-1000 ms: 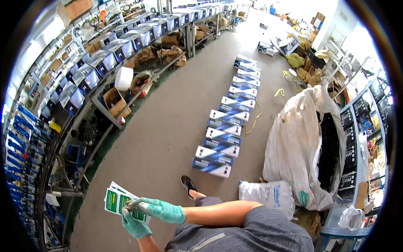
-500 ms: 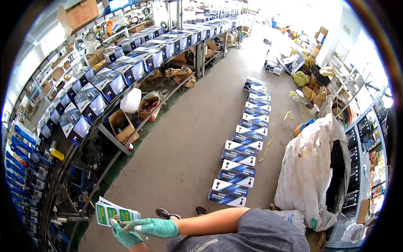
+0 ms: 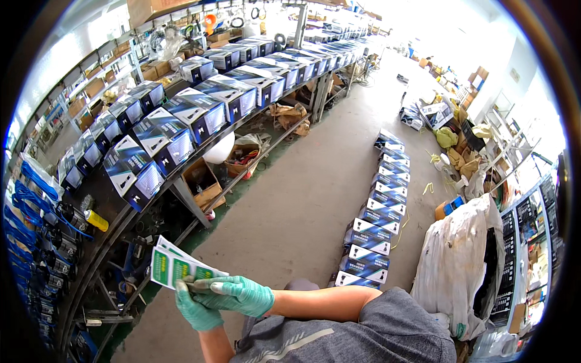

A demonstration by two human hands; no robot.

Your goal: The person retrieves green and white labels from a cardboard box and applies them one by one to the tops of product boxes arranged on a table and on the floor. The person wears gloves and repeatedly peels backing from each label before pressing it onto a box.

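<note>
A small stack of white and green printed leaflets (image 3: 172, 266) is fanned out slightly in front of me. My left hand (image 3: 197, 307), in a green work glove with dirty fingertips, is closed on the stack's lower edge. Across it lies my right hand (image 3: 245, 294), gloved the same way, its fingers closed on the leaflets at their right side. The two hands touch, so part of the stack is covered. Beyond the leaflets, blue, white and black printed boxes (image 3: 195, 112) stand in rows on the workbench (image 3: 124, 227).
On the floor to the right runs a line of similar boxes (image 3: 369, 236). A large white sack (image 3: 451, 260) stands further right. Black devices with blue cables (image 3: 30, 199) and a yellow bottle (image 3: 97, 220) sit at the bench's left end. An open carton (image 3: 203, 183) lies beneath the bench.
My view has shifted, so the bench and the floor boxes sit further right in it. Both hands, still holding the leaflets, appear higher and nearer the bench boxes.
</note>
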